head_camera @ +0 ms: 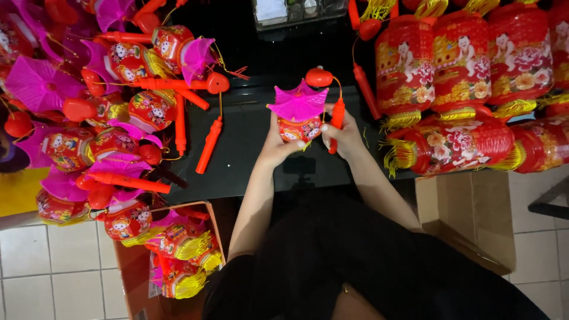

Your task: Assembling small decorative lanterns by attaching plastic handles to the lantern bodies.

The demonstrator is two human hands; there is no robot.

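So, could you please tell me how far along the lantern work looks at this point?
Done: a pile of small lanterns with pink tops lies on the left of the black table. In hand: left hand and right hand hold one small lantern. Left: more lie in the cardboard box.

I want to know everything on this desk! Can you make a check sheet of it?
Surface: dark glossy table.
Job's things: small red lantern with pink paper roof; orange plastic handle stick.
Clutter: pile of small pink-roofed lanterns; big red drum lanterns with yellow fringe.
Grippers: left hand holds the lantern; right hand holds the stick.
Cables: nothing seen.
Surroundings: brown cardboard boxes; white tiled floor.
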